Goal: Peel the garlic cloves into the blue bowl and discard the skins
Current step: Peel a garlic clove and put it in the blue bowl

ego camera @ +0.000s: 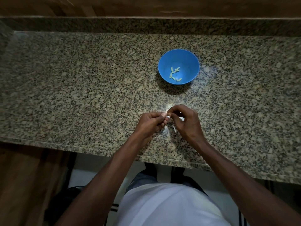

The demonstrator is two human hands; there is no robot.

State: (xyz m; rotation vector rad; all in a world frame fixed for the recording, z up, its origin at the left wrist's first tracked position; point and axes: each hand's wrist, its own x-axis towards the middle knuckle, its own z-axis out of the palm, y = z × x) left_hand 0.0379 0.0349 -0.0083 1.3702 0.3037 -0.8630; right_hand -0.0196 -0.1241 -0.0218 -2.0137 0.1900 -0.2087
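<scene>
A blue bowl [187, 61] stands on the granite counter and holds several pale peeled garlic cloves [174, 73]. Nearer the counter's front, my left hand [151, 122] and my right hand [187, 121] meet with curled fingers, pinching a small garlic clove [167, 117] between their fingertips; most of it is hidden. A tuft of the garlic head [169, 106] pokes out just beyond my fingers. Thin white skins [166, 130] lie on the counter under my hands.
The speckled granite counter [81, 95] runs wide to both sides, with a raised back ledge [146, 25] and wood behind it. Its front edge [162, 158] lies just below my wrists. A wooden cabinet side [24, 176] is at lower left.
</scene>
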